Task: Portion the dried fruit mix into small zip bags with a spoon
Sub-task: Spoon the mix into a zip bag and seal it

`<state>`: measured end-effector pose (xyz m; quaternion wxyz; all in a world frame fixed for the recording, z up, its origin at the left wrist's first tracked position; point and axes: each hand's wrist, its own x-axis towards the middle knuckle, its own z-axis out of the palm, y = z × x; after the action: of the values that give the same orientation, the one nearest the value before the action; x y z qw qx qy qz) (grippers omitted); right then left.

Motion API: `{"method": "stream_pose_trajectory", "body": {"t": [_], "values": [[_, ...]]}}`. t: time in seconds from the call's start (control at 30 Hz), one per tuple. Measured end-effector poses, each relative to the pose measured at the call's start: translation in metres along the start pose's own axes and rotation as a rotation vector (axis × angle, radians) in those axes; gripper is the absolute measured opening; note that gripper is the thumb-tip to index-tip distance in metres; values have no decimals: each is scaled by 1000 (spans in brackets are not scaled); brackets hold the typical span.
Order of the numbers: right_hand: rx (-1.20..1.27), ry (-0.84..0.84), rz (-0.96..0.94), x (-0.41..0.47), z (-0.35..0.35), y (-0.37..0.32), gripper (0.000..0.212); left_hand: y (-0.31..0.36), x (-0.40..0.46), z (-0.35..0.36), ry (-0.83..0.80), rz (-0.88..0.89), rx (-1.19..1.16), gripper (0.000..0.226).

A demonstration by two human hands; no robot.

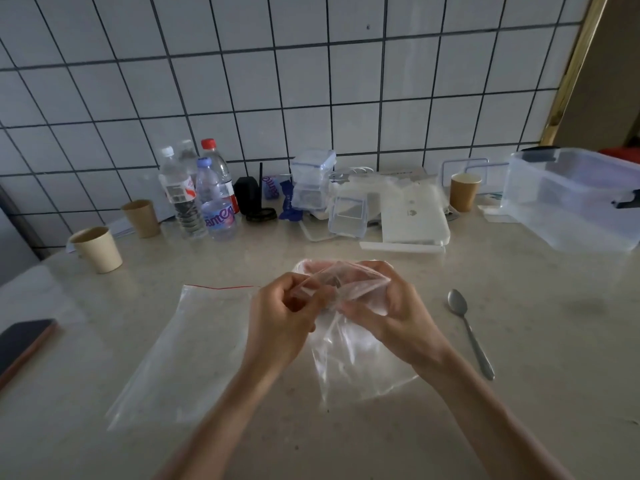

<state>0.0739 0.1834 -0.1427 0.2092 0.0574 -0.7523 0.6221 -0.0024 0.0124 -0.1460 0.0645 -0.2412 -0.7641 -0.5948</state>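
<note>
A clear zip bag (349, 344) is held up over the middle of the desk (519, 393), its mouth pinched at the top by both hands. The left hand (284, 320) is curled, with the fingertips closed on the bag's left rim. The right hand (394, 313) is curled around the right rim, with the plastic gathered between thumb and fingers. A second zip bag (187, 348), with a red strip at its mouth, lies flat on the desk just left of the hands. A metal spoon (469, 332) lies on the desk to the right of the hands, apart from them, bowl toward the far edge. No dried fruit can be made out. Along the far edge stand water bottles (197, 195), paper cups (98, 249) and clear plastic containers (571, 199). A dark phone (24, 344) lies at the left edge.
</note>
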Motion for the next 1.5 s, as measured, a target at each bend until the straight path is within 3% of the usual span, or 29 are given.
{"method": "stream_pose_trajectory", "body": {"t": [0.07, 0.17, 0.3, 0.43, 0.57, 0.9, 1.13, 1.3, 1.5], "values": [[-8, 4, 24, -2, 2, -2, 49, 0, -1, 1, 21, -5, 22, 21], [7, 153, 1, -1, 7, -5, 11, 1, -5, 0, 60, 52, 44, 17], [-103, 325, 29, 0, 3, 0, 30, -1, -5, -4, 112, 135, 54, 8], [-195, 472, 14, -1, 2, -7, 23, 1, -3, -8, 210, 161, 96, 9], [-234, 574, 27, -1, -5, -9, 13, 4, -2, -9, 214, 99, -47, 19], [257, 405, 216, -2, -16, -14, 9, 13, 1, -12, 54, -344, -652, 12], [750, 224, 290, -2, -12, -12, 2, 14, 1, -15, -215, -518, -1126, 13], [750, 110, 248, -3, -8, -14, 24, 20, -1, -8, -286, -577, -1081, 17], [644, 58, 212, -2, -4, -12, 32, 26, -3, -5, -260, -560, -1052, 19]]}}
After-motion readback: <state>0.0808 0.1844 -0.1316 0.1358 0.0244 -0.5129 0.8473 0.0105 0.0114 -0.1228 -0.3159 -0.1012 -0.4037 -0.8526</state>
